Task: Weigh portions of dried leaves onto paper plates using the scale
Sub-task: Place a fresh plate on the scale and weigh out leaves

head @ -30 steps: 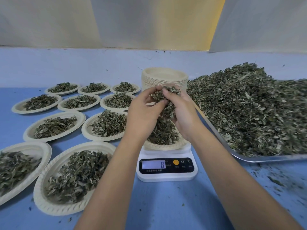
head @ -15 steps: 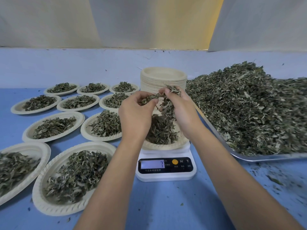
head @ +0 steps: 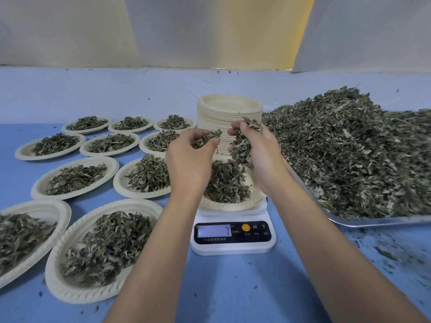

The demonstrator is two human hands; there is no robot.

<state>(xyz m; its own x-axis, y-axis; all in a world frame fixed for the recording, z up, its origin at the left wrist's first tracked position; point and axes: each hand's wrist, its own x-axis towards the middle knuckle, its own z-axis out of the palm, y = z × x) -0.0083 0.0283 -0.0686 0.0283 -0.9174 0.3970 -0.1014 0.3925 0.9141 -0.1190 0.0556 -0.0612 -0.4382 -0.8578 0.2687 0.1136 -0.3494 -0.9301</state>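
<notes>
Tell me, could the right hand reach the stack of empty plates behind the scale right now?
Probably yes. The right hand hovers just in front of the stack of empty plates, with nothing between them. But it grips a clump of leaves, so it should drop those first.

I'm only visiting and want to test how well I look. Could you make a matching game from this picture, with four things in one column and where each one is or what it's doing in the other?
Things:
1 scale
2 stack of paper plates
3 metal tray
4 left hand

Places or states:
A holds the heap of dried leaves, at the right
B stands behind the scale, top plate empty
C carries the plate being filled
D pinches a tuft of leaves above that plate

Pairs: 1-C, 2-B, 3-A, 4-D
</notes>
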